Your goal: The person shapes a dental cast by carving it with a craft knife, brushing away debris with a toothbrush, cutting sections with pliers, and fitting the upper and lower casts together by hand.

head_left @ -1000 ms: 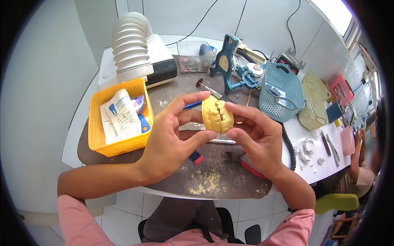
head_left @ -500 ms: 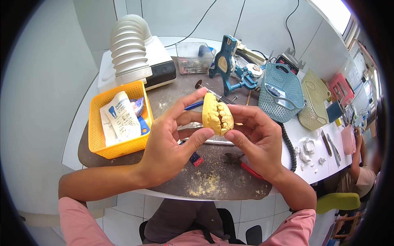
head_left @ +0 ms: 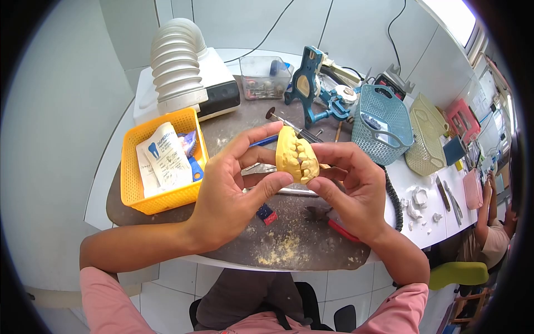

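A yellow dental model (head_left: 289,156) is held up over the bench in two parts, its rows of teeth facing each other. Fingers and thumb of my left hand (head_left: 236,181) grip the larger left part. From the other side, my right hand (head_left: 353,186) pinches the smaller right part (head_left: 307,166). The two parts touch or nearly touch. Beneath the hands, red-handled pliers (head_left: 342,229) and a small dark blue and red block (head_left: 267,214) lie on the brown mat (head_left: 233,242). Behind the model are a blue pen (head_left: 264,141) and a handpiece with a disc (head_left: 286,121).
A yellow basket (head_left: 161,204) with papers stands left, below a white hose (head_left: 175,61). Behind are a clear box (head_left: 266,80) and a blue articulator (head_left: 306,86). A blue basket (head_left: 381,119), a green basket (head_left: 427,139) and plaster pieces (head_left: 414,209) are right. Another person (head_left: 489,228) sits far right.
The gap between the two model parts opened slightly, then narrowed, as their angle changed. Both hands keep their hold and have hardly moved.
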The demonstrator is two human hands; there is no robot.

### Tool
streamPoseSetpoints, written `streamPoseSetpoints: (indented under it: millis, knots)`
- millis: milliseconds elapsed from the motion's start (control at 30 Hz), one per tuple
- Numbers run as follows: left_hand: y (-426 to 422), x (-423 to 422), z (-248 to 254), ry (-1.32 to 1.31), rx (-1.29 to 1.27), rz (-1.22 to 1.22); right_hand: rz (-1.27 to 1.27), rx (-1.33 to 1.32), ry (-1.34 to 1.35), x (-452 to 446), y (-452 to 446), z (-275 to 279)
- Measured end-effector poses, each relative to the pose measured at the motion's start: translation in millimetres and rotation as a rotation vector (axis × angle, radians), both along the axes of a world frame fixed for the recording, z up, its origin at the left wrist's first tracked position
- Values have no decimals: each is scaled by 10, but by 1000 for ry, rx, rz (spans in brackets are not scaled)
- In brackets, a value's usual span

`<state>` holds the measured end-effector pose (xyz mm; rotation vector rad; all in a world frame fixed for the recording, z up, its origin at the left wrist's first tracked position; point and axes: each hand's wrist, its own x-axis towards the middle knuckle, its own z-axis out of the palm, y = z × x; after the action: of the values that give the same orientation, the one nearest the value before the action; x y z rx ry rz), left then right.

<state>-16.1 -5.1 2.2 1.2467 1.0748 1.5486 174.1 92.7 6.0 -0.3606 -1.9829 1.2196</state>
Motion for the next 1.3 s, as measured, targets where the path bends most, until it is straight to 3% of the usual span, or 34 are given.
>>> streamPoseSetpoints:
  millis: [633,1300]
  knots:
    - [2,-29,-3,21,6,-19,49,-237,31,-6,3,38]
    - [12,-34,-47,17,-7,-34,49,-224,-37,3,-15,71]
